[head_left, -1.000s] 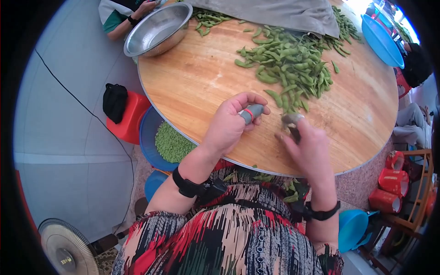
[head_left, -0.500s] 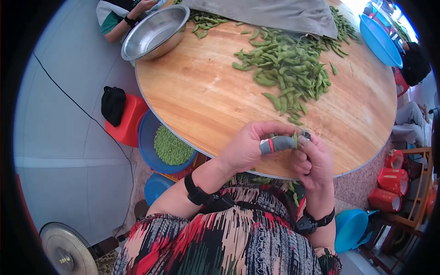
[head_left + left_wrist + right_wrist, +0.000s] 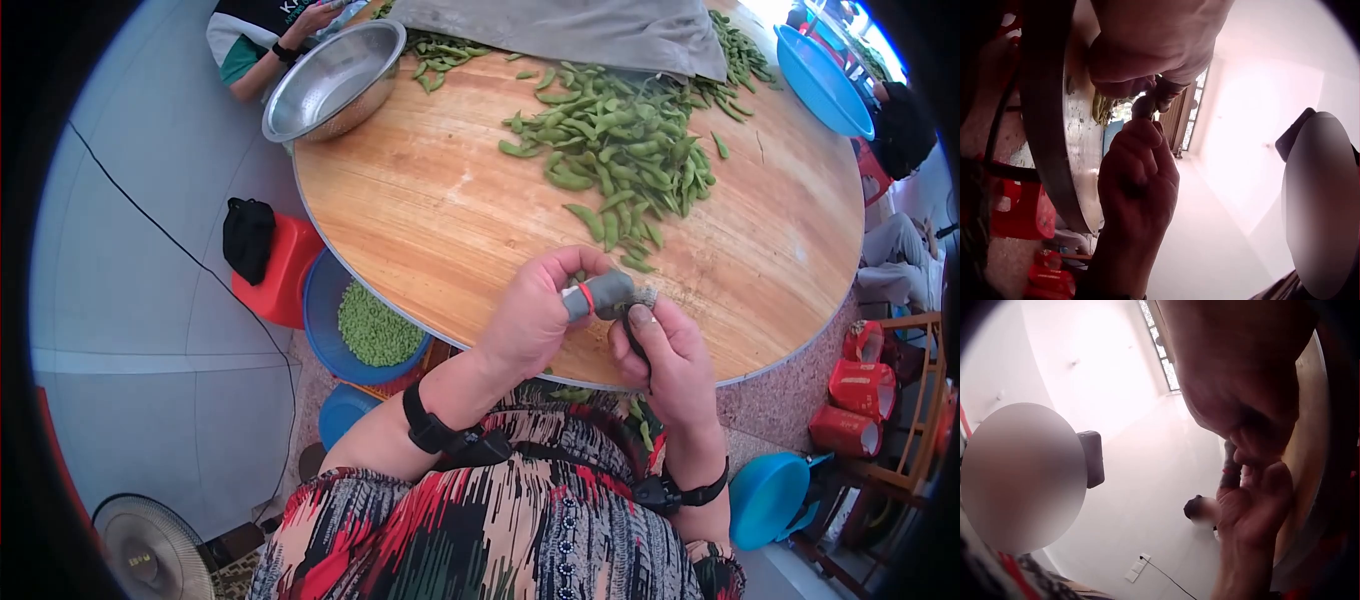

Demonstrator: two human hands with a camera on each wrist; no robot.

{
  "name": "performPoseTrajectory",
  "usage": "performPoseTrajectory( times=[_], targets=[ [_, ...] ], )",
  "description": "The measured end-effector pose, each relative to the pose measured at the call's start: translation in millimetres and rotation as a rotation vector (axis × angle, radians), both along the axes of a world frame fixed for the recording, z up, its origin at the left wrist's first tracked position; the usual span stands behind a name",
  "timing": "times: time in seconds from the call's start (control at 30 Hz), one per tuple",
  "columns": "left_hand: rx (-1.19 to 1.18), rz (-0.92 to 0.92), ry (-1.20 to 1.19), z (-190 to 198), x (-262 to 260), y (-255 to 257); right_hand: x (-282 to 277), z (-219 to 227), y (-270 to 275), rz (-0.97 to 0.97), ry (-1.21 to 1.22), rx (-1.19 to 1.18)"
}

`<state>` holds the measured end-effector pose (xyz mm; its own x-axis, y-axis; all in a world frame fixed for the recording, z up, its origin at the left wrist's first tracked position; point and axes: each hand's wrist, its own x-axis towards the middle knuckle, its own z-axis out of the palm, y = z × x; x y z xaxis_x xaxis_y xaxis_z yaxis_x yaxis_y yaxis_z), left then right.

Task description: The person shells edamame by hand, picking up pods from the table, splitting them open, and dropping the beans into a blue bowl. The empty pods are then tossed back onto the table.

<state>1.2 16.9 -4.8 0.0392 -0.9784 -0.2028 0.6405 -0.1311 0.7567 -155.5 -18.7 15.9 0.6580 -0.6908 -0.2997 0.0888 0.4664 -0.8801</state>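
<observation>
Over the near edge of the round wooden table (image 3: 400,230), my two hands meet fingertip to fingertip. My left hand (image 3: 535,315) has a grey cover with a red band (image 3: 600,295) on a finger; its curled fingers pinch a green soybean pod, mostly hidden by the fingers. My right hand (image 3: 675,350) pinches at the same spot, thumb on top, with grey and dark covering about its fingertips. Both wrist views show the fingertips together, dark and without detail. Just beyond lies a heap of green soybean pods (image 3: 625,140).
A grey cloth (image 3: 570,30) covers more pods at the back. A metal bowl (image 3: 335,85) stands at the table's left edge, a blue basin (image 3: 825,80) at the far right. Below left, shelled beans (image 3: 375,325) fill a blue tub (image 3: 320,345) by a red stool (image 3: 275,280).
My right hand came from beside the pod heap back toward my body and met the left. The left hand shifted right and nearer; the fingertips have stayed together since half a second ago.
</observation>
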Motion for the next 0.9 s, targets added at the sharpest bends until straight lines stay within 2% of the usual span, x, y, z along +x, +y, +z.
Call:
performPoseTrajectory(
  times=[0.1,0.17,0.4,0.47,0.5,0.57,0.6,0.67,0.7,0.73,0.77,0.8,0.87,0.9],
  targets=[
    [-0.018,-0.022,0.027,-2.4,0.4,-0.4,3.4,-1.1,2.2,-0.037,0.06,-0.117],
    [-0.025,-0.034,0.036,-4.2,2.0,-0.1,5.5,0.6,3.8,-0.067,-0.012,-0.016],
    [-0.003,-0.136,-0.021,3.6,2.1,1.6,4.4,-4.4,0.4,-0.046,-0.026,0.027],
    [0.0,-0.174,0.05,2.5,5.6,1.3,2.9,0.4,-1.9,-0.034,-0.211,0.347],
    [0.003,-0.21,0.12,2.2,7.3,2.3,-0.9,-2.9,-4.0,-0.032,-0.21,0.35],
    [-0.05,-0.26,0.034,2.4,10.9,6.1,-11.8,-11.5,-10.6,0.257,-0.338,0.355],
    [-0.106,-0.314,-0.05,2.4,12.4,7.1,-13.7,-10.4,-12.3,0.252,-0.337,0.354],
    [-0.162,-0.362,-0.129,2.2,14.0,9.5,-15.1,-6.7,-17.8,0.067,0.223,-0.329],
    [-0.276,-0.466,-0.425,3.0,14.8,10.9,-6.0,-15.4,-25.5,-0.14,0.282,-0.819],
    [-0.394,-0.568,-0.727,5.3,15.2,9.8,-5.7,-14.2,-28.8,-0.143,0.281,-0.822],
    [-0.38,-0.72,-0.847,11.3,10.6,11.0,-4.6,-9.3,-30.6,-0.109,0.643,-1.015],
    [-0.383,-0.718,-0.851,15.1,6.3,11.5,-1.9,-4.4,-31.6,-0.068,1.012,-1.192],
    [-0.263,-0.619,-0.72,18.3,-2.6,11.4,2.1,-12.6,-33.2,-0.128,0.944,-1.266],
    [-0.291,-0.387,-0.702,14.9,-6.7,8.8,2.6,-12.3,-32.4,-0.113,0.957,-1.234]
  ],
)
